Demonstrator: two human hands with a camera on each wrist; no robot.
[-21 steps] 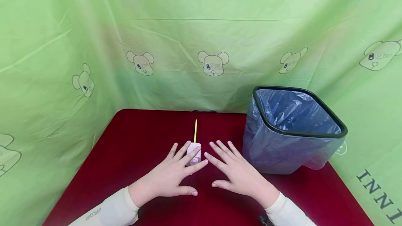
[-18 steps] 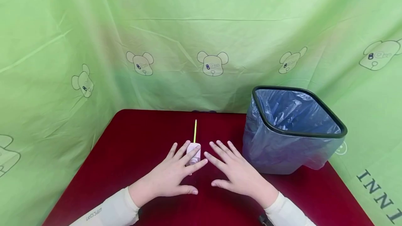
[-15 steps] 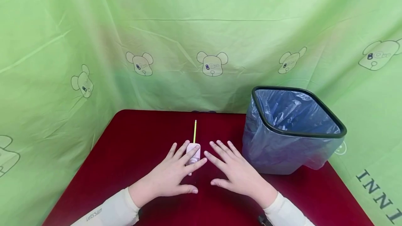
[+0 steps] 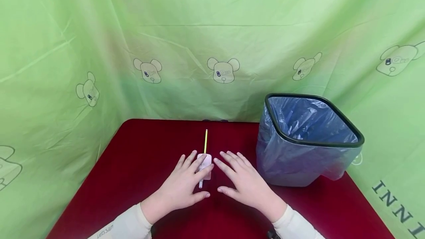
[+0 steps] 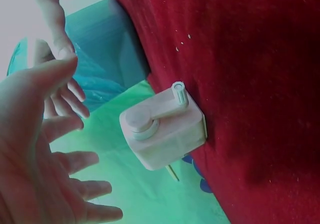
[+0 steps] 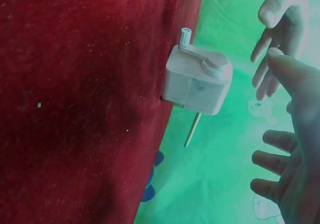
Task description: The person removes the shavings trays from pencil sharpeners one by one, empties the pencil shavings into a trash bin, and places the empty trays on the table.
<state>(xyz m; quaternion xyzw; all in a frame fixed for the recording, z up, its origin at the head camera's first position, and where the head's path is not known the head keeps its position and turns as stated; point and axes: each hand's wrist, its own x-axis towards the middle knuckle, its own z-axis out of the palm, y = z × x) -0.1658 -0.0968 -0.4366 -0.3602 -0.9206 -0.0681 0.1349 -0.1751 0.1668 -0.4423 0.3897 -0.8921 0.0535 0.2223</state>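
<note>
A pale pink hand-crank pencil sharpener [image 4: 207, 160] stands on the red cloth, partly covered by my left fingers in the head view. Its body shows fully in the left wrist view, with the crank handle [image 5: 179, 93] on the near side. A yellow pencil [image 4: 206, 141] sticks out from its far side. My left hand [image 4: 182, 186] hovers above and beside the sharpener, fingers spread and holding nothing. To the right of it, my right hand [image 4: 248, 184] is held likewise, palm down, apart from the sharpener. Both wrist views show a gap between the hands and the sharpener.
A bin [image 4: 292, 167] with a black rim and a clear plastic liner stands at the right of the red-covered table [image 4: 149, 146]. Green curtain [image 4: 186, 40] with bear-head prints surrounds the back and sides.
Both hands have drawn slightly inward, their fingers a little less spread. The head view has tilted up slightly. More of the sharpener's crank handle shows below the left fingers. The sharpener stays in place.
</note>
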